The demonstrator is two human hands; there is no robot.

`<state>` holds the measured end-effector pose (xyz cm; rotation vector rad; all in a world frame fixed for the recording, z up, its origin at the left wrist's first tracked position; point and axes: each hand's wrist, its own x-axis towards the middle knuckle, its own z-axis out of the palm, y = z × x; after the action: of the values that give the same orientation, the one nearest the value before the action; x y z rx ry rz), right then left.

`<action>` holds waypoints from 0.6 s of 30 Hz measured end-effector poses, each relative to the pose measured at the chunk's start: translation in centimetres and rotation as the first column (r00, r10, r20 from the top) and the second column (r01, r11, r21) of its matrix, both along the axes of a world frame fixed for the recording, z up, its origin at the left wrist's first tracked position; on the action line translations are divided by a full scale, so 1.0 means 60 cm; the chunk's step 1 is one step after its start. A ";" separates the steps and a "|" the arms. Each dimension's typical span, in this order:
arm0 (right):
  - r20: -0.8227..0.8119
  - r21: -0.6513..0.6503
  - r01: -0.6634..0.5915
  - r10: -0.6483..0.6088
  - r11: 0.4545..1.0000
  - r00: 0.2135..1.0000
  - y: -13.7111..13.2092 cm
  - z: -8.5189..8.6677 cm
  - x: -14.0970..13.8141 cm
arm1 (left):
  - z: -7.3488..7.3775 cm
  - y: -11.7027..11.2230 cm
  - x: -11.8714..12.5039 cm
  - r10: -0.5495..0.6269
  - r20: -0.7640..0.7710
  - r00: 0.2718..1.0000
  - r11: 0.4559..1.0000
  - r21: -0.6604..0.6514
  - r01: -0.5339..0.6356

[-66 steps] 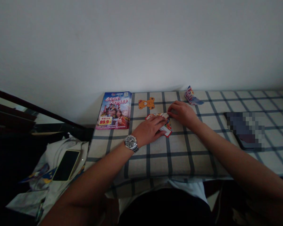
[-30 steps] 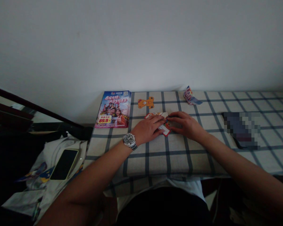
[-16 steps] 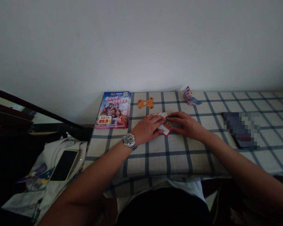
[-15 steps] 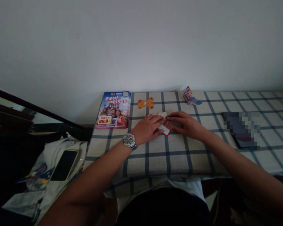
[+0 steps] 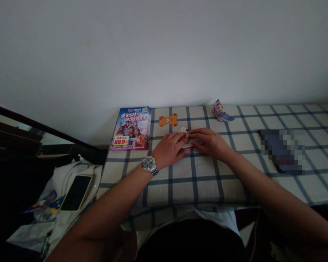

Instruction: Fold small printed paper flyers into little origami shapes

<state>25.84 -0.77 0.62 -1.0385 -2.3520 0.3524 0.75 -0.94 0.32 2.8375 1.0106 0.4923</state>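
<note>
A small piece of folded printed paper [image 5: 183,129] lies on the checked tablecloth [image 5: 205,174], its white and coloured parts showing between my hands. My left hand [image 5: 171,148], with a metal watch on the wrist, presses over the paper's left part and covers much of it. From the other side, the thumb and fingers of my right hand [image 5: 211,143] close on its right edge. Just beyond my left hand is a flat orange bear cutout [image 5: 168,120]. Farther back stands a crumpled, folded piece of printed paper [image 5: 221,112].
A stack of printed flyers [image 5: 131,129] lies at the table's left end. On the right rests a dark flat object [image 5: 281,151], partly pixelated. Below the left edge, a phone [image 5: 76,193] sits on a white bag [image 5: 61,182]. The wall [image 5: 164,54] borders the table's back.
My right hand has shifted slightly left, closer to my left hand. The paper between them has been folded or turned, and less of its printed face shows.
</note>
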 end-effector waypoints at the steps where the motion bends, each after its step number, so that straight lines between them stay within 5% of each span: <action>1: -0.008 0.002 -0.003 0.003 1.000 1.000 0.000 -0.004 -0.001 | 0.000 0.000 -0.001 -0.001 0.001 1.000 1.000 -0.004 0.001; 18: -0.044 0.002 -0.001 0.001 1.000 0.999 -0.012 -0.019 -0.002 | 0.008 0.020 -0.034 -0.053 0.061 0.997 0.996 -0.074 0.057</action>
<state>25.75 -1.47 -0.53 -1.0189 -2.3137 0.3695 -1.26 0.29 0.81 2.7586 0.9180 0.5169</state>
